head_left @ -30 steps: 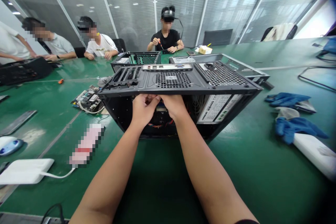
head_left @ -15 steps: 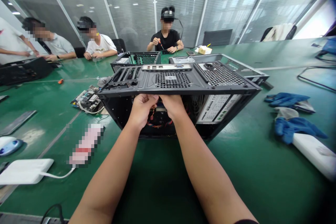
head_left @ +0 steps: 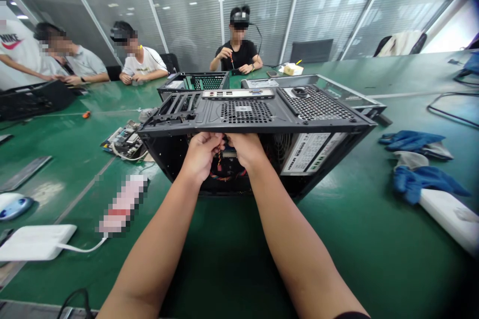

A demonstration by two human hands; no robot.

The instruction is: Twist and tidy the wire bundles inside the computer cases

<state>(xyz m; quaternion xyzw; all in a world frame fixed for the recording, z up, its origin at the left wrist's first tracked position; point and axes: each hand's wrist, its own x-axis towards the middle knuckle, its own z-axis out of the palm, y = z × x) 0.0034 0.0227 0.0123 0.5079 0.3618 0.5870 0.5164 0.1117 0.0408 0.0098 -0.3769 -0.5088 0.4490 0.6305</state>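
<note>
A black computer case (head_left: pixel 209 118) lies in front of me with its open side towards me and its rear panel upward. Both of my hands reach into it, under the upper edge. My left hand (head_left: pixel 202 155) is closed, thumb and fingers pinched at a thin twisted cable (head_left: pixel 219 157) whose small red plug hangs below. Close beside it is my right hand (head_left: pixel 245 148), with its fingertips hidden inside the case. Coloured wires (head_left: pixel 228 176) loop below the hands. A labelled power supply (head_left: pixel 309 154) sits at the right inside the case.
A circuit board (head_left: pixel 125 140) lies to the left, near a phone (head_left: pixel 123 204) cabled to a white power bank (head_left: pixel 37 242). Blue gloves (head_left: pixel 422 179) and a white box-like object (head_left: pixel 449 217) lie right. Other case frames (head_left: pixel 194 79) stand behind. Several people work across the table.
My left hand has shifted very slightly, and the twisted cable with its red plug shows more clearly beneath its fingers. My right hand stays nearly in place.
</note>
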